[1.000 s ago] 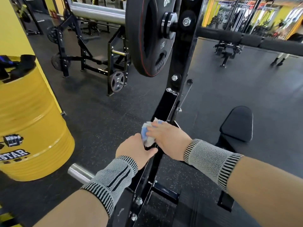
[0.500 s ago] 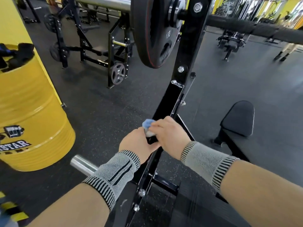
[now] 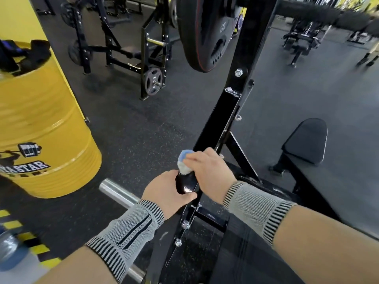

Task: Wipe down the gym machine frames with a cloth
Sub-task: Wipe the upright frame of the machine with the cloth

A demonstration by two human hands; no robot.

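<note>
Pressing the blue-and-white cloth [image 3: 184, 162] onto the black slanted frame post [image 3: 217, 128] at centre frame, the right hand [image 3: 207, 173] curls round it, the left hand [image 3: 168, 191] grips the post below, and the post above, toward the weight plate [image 3: 205, 31], apparently awaits wiping.

A yellow steel drum [image 3: 41, 128] stands at the left on the dark speckled rubber floor [image 3: 143, 128], printed with a black logo and with dark items lying on its lid; a chrome bar [image 3: 117, 193] runs low beside it; yellow-and-black hazard stripes [image 3: 22, 232] mark the floor at the lower left; a black weight rack [image 3: 123, 48] stands behind, with a small plate [image 3: 153, 81] on its peg; a black padded seat [image 3: 305, 140] sits at the right; further benches [image 3: 301, 42] stand far back, blurred
</note>
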